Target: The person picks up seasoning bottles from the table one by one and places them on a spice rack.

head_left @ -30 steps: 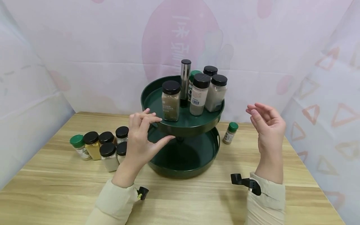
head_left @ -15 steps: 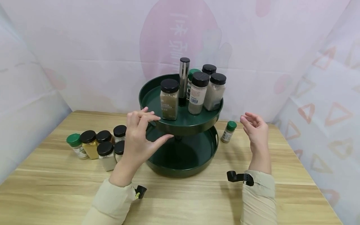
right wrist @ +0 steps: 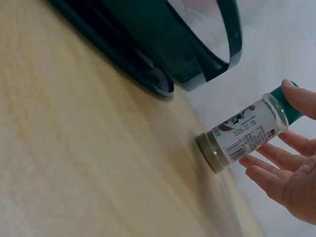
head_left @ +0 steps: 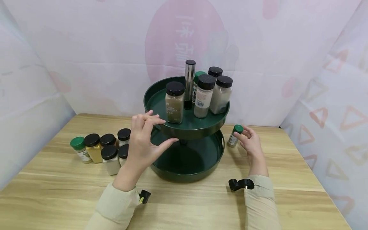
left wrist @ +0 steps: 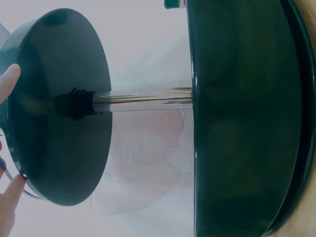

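A green two-tier turntable (head_left: 198,129) stands mid-table. My left hand (head_left: 142,137) holds its upper tray by the front-left rim, index finger at the edge and thumb at the underside. In the left wrist view, fingertips (left wrist: 17,181) touch the upper tray's rim (left wrist: 61,195). At the right, a small spice jar (head_left: 233,137) with a green cap stands on the table. My right hand (head_left: 251,143) pinches it near the top. The right wrist view has the thumb (right wrist: 298,98) on the cap of the jar (right wrist: 244,133), other fingers behind it.
On the upper tier stand a cumin powder jar (head_left: 174,107), a black-capped shaker (head_left: 203,97) and several other jars around a metal post (head_left: 189,80). The lower tray (head_left: 184,159) lies beneath. Several jars, one a yellow powder jar (head_left: 95,152), cluster on the table at left.
My right hand has moved left and down from the air at the right to the green-capped spice jar and taken hold of it. The left hand stays at the upper tray's rim.
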Tool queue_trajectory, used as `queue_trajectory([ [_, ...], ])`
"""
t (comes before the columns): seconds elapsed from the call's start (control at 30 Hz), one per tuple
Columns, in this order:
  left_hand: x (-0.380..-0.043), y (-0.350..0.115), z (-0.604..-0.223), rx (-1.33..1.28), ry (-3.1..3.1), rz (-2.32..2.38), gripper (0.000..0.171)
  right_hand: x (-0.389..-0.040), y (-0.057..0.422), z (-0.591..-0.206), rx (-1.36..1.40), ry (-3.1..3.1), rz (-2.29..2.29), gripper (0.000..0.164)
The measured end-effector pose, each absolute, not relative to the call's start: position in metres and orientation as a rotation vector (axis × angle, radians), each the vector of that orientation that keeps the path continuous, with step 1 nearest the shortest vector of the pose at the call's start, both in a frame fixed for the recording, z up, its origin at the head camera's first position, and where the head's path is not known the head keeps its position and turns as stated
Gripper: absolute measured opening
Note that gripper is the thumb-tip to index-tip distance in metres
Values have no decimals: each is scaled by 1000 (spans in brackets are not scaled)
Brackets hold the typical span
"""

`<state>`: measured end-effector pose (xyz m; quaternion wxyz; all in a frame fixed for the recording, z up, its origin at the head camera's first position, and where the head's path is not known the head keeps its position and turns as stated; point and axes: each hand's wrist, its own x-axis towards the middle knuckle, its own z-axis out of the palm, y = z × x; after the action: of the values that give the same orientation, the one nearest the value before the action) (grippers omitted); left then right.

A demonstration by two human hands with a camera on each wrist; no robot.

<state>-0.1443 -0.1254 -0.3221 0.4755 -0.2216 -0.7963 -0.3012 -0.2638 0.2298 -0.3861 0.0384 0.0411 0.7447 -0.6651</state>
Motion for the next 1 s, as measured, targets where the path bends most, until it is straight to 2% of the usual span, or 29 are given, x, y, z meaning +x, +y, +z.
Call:
queue_trajectory([
  [0.43,-144,-124,-322,-536,-1948,-733,65,-265,224,-393,49,2342,-1996,54],
  [1.0,-145,-126,-324,-522,-1939,-764,65,-266,223,-391,156,2414,-2013,50],
])
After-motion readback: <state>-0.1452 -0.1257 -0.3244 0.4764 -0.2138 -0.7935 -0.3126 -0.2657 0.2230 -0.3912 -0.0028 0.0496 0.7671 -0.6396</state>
